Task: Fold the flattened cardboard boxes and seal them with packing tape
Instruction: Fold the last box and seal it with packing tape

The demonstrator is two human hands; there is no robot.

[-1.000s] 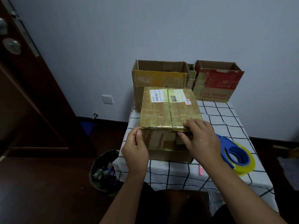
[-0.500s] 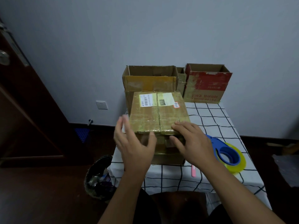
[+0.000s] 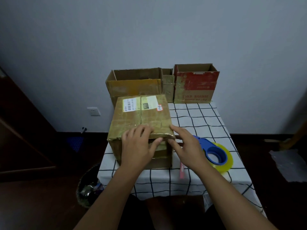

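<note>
A closed brown cardboard box [image 3: 141,117] with white shipping labels and shiny tape across its top stands on the checked tablecloth [image 3: 199,120]. My left hand [image 3: 137,146] lies flat over the box's near top edge and front face, fingers spread. At the box's near right corner is my right hand [image 3: 186,146], fingers straight, touching the edge. A blue tape dispenser with a yellowish roll [image 3: 216,153] lies on the cloth just right of my right hand.
Open cardboard boxes stand at the table's back: a wide brown one [image 3: 134,83], a narrow one [image 3: 167,83], a red-printed one [image 3: 196,83]. A pink pen-like object [image 3: 181,170] lies near the front edge. A waste bin [image 3: 88,188] sits on the floor left.
My left hand moved from the box's left side onto its near top edge and front face. My right hand slid right to the box's corner.
</note>
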